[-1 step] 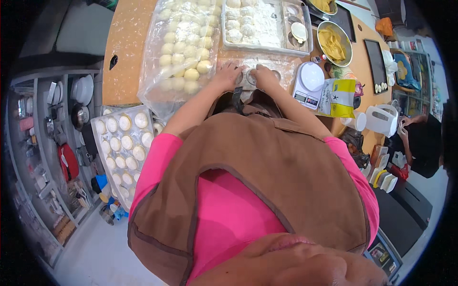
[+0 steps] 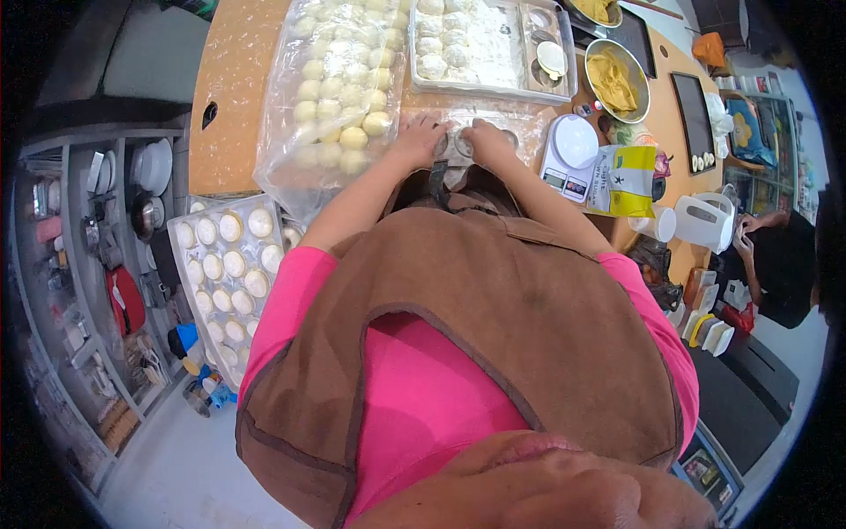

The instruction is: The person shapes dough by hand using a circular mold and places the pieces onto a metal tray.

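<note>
My left hand (image 2: pixel 420 137) rests with fingers apart on the left side of a small, flour-dusted mould (image 2: pixel 458 148) with round forms, at the table's near edge. My right hand (image 2: pixel 485 138) is curled at the mould's middle-right; whatever its fingertips grip is hidden. Just left lies a sheet of pale dough balls (image 2: pixel 352 137) under clear plastic. Beyond my hands, a floured plastic tray (image 2: pixel 493 79) holds dough balls and a wooden piece with round holes (image 2: pixel 538 22), a white round lid on it.
A white scale (image 2: pixel 575 141), yellow bag (image 2: pixel 621 189), steel bowl of yellow dough (image 2: pixel 617 79), dark trays (image 2: pixel 693 115) and white jug (image 2: pixel 703 227) stand rightward. A tray of flattened rounds (image 2: pixel 185 232) is lower left, near shelves (image 2: pixel 123 264). Another person's hands (image 2: pixel 747 231) show far right.
</note>
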Demonstrator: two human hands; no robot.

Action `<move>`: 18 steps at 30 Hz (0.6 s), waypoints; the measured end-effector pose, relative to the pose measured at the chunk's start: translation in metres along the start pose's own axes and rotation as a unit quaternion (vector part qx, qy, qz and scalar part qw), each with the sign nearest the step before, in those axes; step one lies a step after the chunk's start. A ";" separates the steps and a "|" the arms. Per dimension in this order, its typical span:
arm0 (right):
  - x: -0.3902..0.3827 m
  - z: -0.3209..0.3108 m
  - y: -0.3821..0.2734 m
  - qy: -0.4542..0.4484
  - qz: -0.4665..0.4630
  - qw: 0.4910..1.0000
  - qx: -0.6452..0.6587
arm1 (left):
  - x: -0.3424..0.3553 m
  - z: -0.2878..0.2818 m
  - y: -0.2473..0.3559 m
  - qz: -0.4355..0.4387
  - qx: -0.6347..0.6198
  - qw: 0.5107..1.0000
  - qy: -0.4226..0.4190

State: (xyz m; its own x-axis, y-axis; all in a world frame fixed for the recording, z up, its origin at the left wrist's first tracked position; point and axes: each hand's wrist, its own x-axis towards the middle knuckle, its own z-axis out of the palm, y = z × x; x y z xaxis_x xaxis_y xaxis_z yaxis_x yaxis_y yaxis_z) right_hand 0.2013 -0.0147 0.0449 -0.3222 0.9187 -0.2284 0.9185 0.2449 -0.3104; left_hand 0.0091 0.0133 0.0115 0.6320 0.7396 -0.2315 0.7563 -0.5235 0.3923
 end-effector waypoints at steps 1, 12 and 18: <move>0.002 0.000 0.003 -0.012 0.006 1.000 0.014 | 0.001 0.000 0.000 0.000 0.007 1.000 -0.006; -0.001 -0.021 0.022 0.053 0.036 0.997 0.049 | 0.000 0.006 -0.002 -0.003 0.018 1.000 -0.019; -0.003 -0.005 0.012 0.000 0.031 0.999 0.027 | 0.003 0.010 -0.004 0.005 0.007 1.000 0.004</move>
State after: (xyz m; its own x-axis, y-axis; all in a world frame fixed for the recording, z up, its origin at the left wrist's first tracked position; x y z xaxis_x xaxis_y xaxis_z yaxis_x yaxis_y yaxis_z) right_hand 0.2148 -0.0134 0.0461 -0.2656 0.9315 -0.2484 0.9230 0.1713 -0.3445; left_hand 0.0093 0.0131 0.0002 0.6389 0.7372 -0.2199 0.7515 -0.5370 0.3831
